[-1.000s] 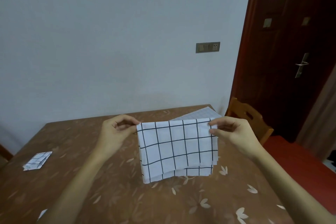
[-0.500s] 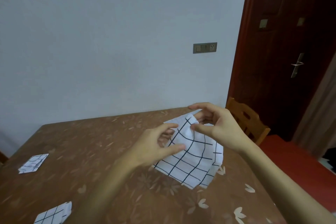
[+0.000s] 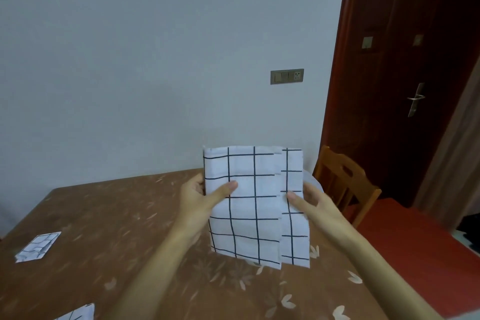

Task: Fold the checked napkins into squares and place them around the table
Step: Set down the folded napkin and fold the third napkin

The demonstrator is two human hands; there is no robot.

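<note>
Nearest, at the table's (image 3: pixel 109 218) near-left edge, the corner of a folded white napkin (image 3: pixel 78 314) with dark lines lay flat on the brown, leaf-printed cover. Further along the left edge lay another small folded napkin (image 3: pixel 39 245), a flat, slightly skewed rectangle. Above the table's middle, toward its right edge, the held napkin (image 3: pixel 254 205) stood upright off the surface. It was soft white cloth with a thin black grid, folded into a tall rectangle, its front layer ending short of the right side. The left hand (image 3: pixel 200 202) pinched its left edge, thumb across the front and fingers behind. The right hand (image 3: pixel 314 205) gripped the right edge the same way. Beyond the table's far-right corner stood a wooden chair (image 3: pixel 345 184) with a slot in its back, then a smooth pale wall with a switch plate (image 3: pixel 287 76) and a dark red door (image 3: pixel 389 65).
</note>
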